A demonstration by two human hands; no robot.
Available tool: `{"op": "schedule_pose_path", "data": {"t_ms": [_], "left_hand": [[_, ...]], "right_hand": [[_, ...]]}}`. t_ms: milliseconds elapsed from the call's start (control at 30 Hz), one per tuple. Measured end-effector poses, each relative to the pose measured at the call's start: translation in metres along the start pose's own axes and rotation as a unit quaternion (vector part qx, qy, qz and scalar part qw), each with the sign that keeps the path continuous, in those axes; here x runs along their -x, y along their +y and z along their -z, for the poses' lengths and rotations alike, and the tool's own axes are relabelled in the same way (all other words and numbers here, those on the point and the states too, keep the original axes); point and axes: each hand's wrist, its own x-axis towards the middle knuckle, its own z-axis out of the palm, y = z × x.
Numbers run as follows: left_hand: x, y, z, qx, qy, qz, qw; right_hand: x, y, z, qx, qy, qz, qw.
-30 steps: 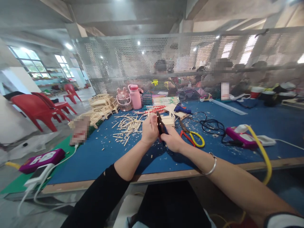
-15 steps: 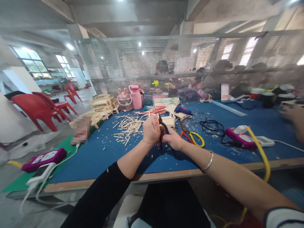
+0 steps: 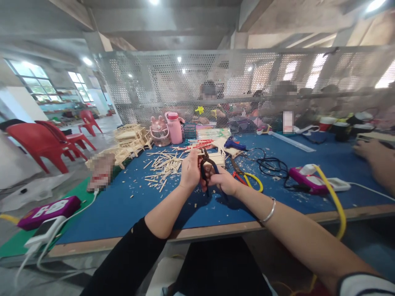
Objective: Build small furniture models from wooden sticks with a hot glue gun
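My right hand (image 3: 224, 181) is wrapped around the dark handles of a pair of pliers (image 3: 205, 160), which stand spread, jaws pointing up and away from me. Close on their left, my left hand (image 3: 190, 170) pinches a thin wooden stick (image 3: 200, 153) near the jaws; most of the stick is hidden by the fingers. A heap of loose wooden sticks (image 3: 168, 164) lies on the blue mat to the left of my hands. Behind them sits a small pale wooden frame piece (image 3: 219, 159), partly covered by the pliers.
Scissors (image 3: 253, 181) with yellow and red handles and a blue glue gun (image 3: 233, 144) lie right of my hands. Wooden models (image 3: 132, 137) and a pink bottle (image 3: 175, 128) stand at the back left. A purple power strip (image 3: 304, 181) and another person's hand (image 3: 367, 150) are rightward.
The pliers' handles have spread apart, and my left hand has turned so its fingers point up beside the jaws. The view has shifted slightly.
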Motion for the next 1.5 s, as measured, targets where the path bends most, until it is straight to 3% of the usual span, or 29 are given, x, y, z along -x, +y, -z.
{"op": "schedule_pose_path", "data": {"t_ms": [100,300,500,600,800,967,1100,1267,1367,1500], "left_hand": [[-0.002,0.001,0.001,0.105,-0.028,0.063,0.992],[-0.007,-0.011,0.0,0.154,-0.031,0.057,0.986],[-0.007,-0.006,-0.001,0.203,-0.097,0.11,0.968],[-0.006,-0.005,-0.001,0.202,-0.079,0.122,0.969],[-0.009,-0.014,0.001,0.153,0.043,0.038,0.987],[-0.007,-0.011,0.0,0.078,0.045,-0.009,0.996],[-0.001,-0.003,0.003,-0.035,0.066,-0.085,0.994],[0.007,0.004,0.004,-0.169,0.027,-0.195,0.966],[0.004,-0.001,0.004,-0.114,0.04,-0.191,0.974],[-0.004,-0.011,0.006,-0.048,0.039,-0.132,0.989]], "right_hand": [[-0.001,0.001,0.003,0.007,0.028,0.004,1.0],[0.0,0.001,0.007,0.208,0.131,0.074,0.966],[0.001,0.001,0.009,0.191,0.09,0.049,0.976],[0.0,0.001,0.01,0.17,0.063,0.031,0.983],[-0.003,0.006,0.011,0.229,0.155,0.028,0.961],[-0.001,0.005,0.012,0.338,0.192,0.05,0.92],[0.0,0.006,0.011,0.391,0.235,0.046,0.889],[-0.003,0.008,0.012,0.399,0.24,0.035,0.884],[-0.003,-0.001,0.018,0.397,0.278,0.046,0.873],[0.017,-0.029,0.037,0.456,0.332,0.011,0.826]]}}
